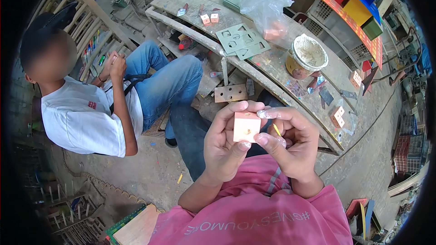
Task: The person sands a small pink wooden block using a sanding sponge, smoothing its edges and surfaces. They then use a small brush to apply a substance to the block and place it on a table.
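A pale wooden cube (246,129) with a round hole in its front face is held up in front of me between both hands. My left hand (222,143) is closed around its left side, thumb at the lower edge. My right hand (293,138) pinches the right side with thumb and index finger; whitish paste coats these fingertips. A thin yellow stick (276,129) pokes out among the right fingers; its kind is unclear. Beyond my hands, more wooden cubes (337,117) rest on the worn bench (290,86), near a tub of whitish paste (310,52).
Green cut-out boards (243,41), a plastic bag (265,4) and scrapers (326,95) lie on the bench. To the left sits a person (86,113) in a white shirt, hands together. Below the bench is a block with holes (230,93). Coloured boxes (363,0) stand far right.
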Demonstrator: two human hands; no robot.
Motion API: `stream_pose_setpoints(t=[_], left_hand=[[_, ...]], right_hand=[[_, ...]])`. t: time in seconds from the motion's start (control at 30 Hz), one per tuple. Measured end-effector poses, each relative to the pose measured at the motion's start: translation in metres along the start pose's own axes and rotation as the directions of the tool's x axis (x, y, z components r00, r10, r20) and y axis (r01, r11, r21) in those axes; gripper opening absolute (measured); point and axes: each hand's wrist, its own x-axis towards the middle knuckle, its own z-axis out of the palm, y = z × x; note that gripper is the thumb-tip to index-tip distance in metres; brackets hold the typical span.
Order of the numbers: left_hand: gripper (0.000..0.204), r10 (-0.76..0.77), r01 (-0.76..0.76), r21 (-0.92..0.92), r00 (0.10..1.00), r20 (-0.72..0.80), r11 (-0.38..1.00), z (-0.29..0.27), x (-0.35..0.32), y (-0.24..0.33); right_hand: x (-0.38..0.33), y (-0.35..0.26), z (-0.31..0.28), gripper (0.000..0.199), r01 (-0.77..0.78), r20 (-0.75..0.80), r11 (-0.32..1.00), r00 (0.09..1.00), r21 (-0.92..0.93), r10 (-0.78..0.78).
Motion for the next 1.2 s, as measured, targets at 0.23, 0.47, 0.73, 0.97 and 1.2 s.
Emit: stream_pose_setpoints(t=[0.23, 0.47, 0.73, 0.97, 1.2], left_hand=[[0.061, -0.043, 0.045, 0.034, 0.998, -0.047, 0.998, -0.002, -0.001, 0.003], [0.057, -0.026, 0.026, 0.003, 0.998, -0.064, 1.000, -0.004, -0.001, 0.001], [0.054, -0.117, 0.124, 0.154, 0.992, -0.052, 0.980, -0.015, -0.005, -0.008], [0.053, -0.251, 0.226, -0.211, 0.963, -0.102, 0.951, -0.018, -0.002, -0.008], [0.053, -0.299, 0.260, -0.257, 0.946, -0.127, 0.931, -0.025, -0.002, -0.012]], right_hand=[[0.003, 0.001, 0.002, 0.032, -0.069, 0.002, 0.997, 0.998, 0.033, 0.069], [0.006, 0.006, 0.003, 0.031, -0.106, 0.011, 0.991, 0.994, 0.081, 0.105], [0.027, 0.021, 0.002, 0.017, -0.194, -0.155, 0.981, 0.969, 0.018, 0.195], [0.026, 0.042, -0.006, 0.014, -0.280, -0.101, 0.888, 0.936, 0.364, 0.336], [0.012, 0.056, -0.015, 0.012, -0.380, -0.004, 0.680, 0.871, 0.627, 0.491]])
